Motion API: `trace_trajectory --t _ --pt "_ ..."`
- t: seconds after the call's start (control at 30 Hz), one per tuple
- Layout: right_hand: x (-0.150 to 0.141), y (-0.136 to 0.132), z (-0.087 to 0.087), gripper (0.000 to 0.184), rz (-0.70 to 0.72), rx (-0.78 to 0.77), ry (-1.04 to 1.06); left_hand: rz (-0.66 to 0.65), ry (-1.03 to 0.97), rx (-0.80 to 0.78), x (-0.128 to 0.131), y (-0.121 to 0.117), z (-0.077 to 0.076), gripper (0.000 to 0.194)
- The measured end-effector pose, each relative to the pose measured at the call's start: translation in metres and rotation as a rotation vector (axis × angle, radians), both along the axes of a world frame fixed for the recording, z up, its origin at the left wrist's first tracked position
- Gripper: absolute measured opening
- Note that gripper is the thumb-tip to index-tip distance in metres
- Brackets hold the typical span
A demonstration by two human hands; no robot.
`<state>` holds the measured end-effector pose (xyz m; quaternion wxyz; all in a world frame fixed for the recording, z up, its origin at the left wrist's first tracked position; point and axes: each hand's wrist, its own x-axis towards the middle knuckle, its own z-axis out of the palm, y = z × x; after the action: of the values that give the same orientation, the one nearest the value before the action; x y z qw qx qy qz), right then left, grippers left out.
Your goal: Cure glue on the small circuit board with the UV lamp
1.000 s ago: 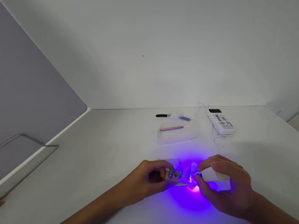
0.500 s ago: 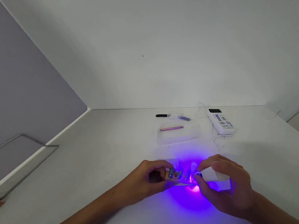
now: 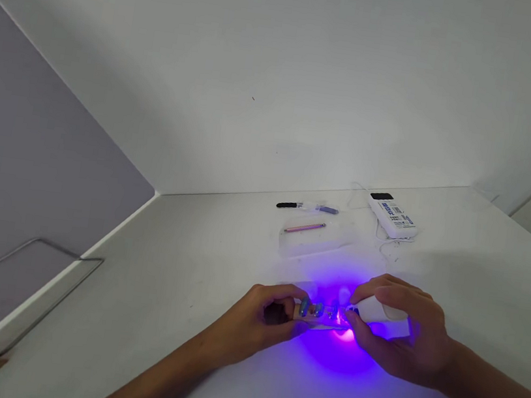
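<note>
My left hand (image 3: 253, 322) pinches the left end of a pale strip (image 3: 298, 311) between thumb and fingers. Along the strip sit several small glossy bluish pieces (image 3: 319, 310) that look like false nails. Wrapped in my right hand (image 3: 412, 335) is a small white handheld UV lamp (image 3: 373, 310), its head pointing left at the strip's right end. Violet light from it floods that end and the table around it, hiding the pieces there in glare.
Behind my hands, a pink pen-like tool (image 3: 305, 227) lies on a clear sheet (image 3: 288, 247). A black-handled item (image 3: 287, 205) and a grey piece (image 3: 328, 210) lie farther back. A white power bank-like device (image 3: 394, 218) with a cable is at back right. Bent metal wire (image 3: 61, 247) stands left.
</note>
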<state>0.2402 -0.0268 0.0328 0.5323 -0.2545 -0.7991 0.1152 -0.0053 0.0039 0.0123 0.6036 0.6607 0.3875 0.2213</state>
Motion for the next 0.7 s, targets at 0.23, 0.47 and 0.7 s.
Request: trace_trajectory --t 0.23,0.47,0.7 --pt "0.0003 -0.0004 -0.0012 0.041 0.004 -0.006 0.003 -0.007 0.011 0.003 0.0003 0.0002 0.0025 0.018" --pt "-0.0003 0.0005 0.0006 0.04 0.004 0.001 -0.002 -0.005 0.007 -0.002 0.0004 0.0003 0.0016 0.017" --pt "0.0004 -0.0002 0.0006 0.042 0.01 0.008 -0.005 -0.001 0.025 0.014 -0.0007 0.0004 0.0005 0.016"
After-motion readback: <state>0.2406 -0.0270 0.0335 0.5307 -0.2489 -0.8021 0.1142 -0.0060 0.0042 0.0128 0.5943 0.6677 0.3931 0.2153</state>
